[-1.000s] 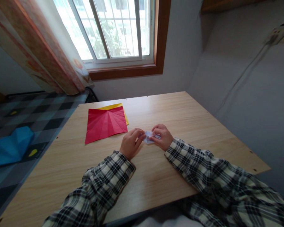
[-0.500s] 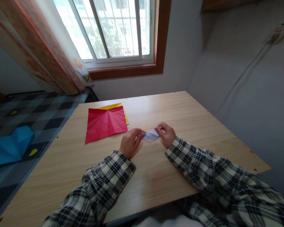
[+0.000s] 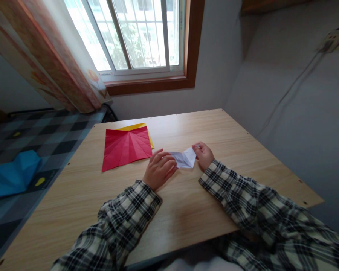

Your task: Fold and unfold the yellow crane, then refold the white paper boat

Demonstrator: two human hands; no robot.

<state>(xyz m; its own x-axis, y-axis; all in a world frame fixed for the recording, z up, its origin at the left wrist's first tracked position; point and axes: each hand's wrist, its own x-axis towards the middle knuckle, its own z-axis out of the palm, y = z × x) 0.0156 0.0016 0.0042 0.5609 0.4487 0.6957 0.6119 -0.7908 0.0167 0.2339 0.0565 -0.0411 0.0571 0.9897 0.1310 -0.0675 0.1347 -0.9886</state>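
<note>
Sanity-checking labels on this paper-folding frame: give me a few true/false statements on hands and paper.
1. The right hand pinches the white folded paper. True.
2. The left hand is lifted well clear of the table. False: it rests by the white paper's left end.
3. The red sheet lies on a yellow sheet. True.
4. The red sheet lies to the right of both hands. False: it lies left of them.
</note>
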